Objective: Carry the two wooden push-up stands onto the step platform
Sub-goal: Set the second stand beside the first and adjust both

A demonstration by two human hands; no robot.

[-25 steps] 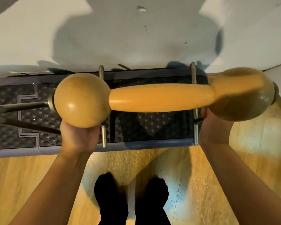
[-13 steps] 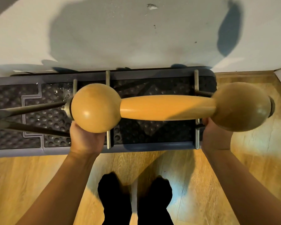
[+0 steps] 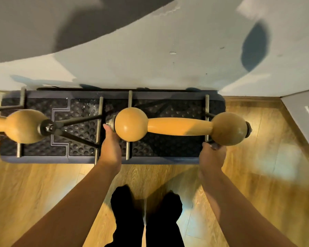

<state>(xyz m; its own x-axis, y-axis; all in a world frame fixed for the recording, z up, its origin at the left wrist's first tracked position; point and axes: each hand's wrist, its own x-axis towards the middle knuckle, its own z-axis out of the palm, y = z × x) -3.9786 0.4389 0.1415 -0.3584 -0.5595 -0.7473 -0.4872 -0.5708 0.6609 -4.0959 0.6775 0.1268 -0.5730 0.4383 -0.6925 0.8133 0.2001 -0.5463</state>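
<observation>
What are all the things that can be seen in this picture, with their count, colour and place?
Wooden push-up stand with round ends and metal feet: one, honey yellow, over the right half of the platform, held at both ends.
Second wooden push-up stand: one, honey yellow, on the platform's left half, partly cut off by the frame.
Studded plastic step platform: one, dark blue-black, on the floor against the wall.
Wooden plank floor: one, warm brown, bottom.
Wall: one, white, shadowed, top.
Left hand: one, under the held stand's left ball.
Right hand: one, under its right ball.
Feet in socks: two, black, bottom centre.
</observation>
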